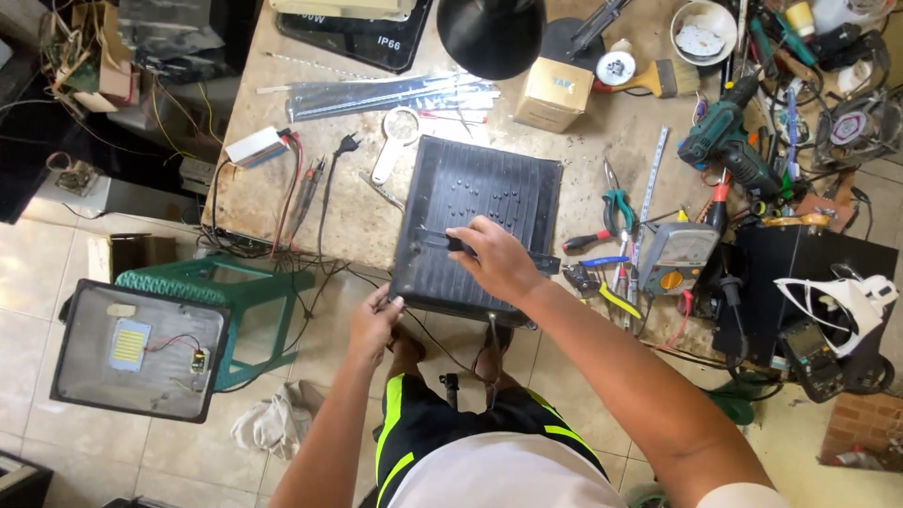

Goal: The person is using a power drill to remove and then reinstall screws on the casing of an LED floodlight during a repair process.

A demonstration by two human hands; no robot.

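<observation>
A black ribbed floodlight housing (pixel 484 193) lies back-up at the workbench's (pixel 310 212) near edge. My right hand (pixel 494 259) rests on its lower half, fingers closed on a dark tool whose tip touches the mounting bracket (pixel 428 240). My left hand (pixel 374 325) grips the housing's bottom-left corner, where a black cable hangs down.
Pliers (pixel 616 207), screwdrivers, a multimeter (pixel 675 256), a green drill (pixel 726 139), a ruler and a cardboard box (pixel 555 92) crowd the bench to the right. A black lamp shade (pixel 489 33) stands at the back. An open floodlight (pixel 141 350) leans on a green stool (pixel 246 303) at left.
</observation>
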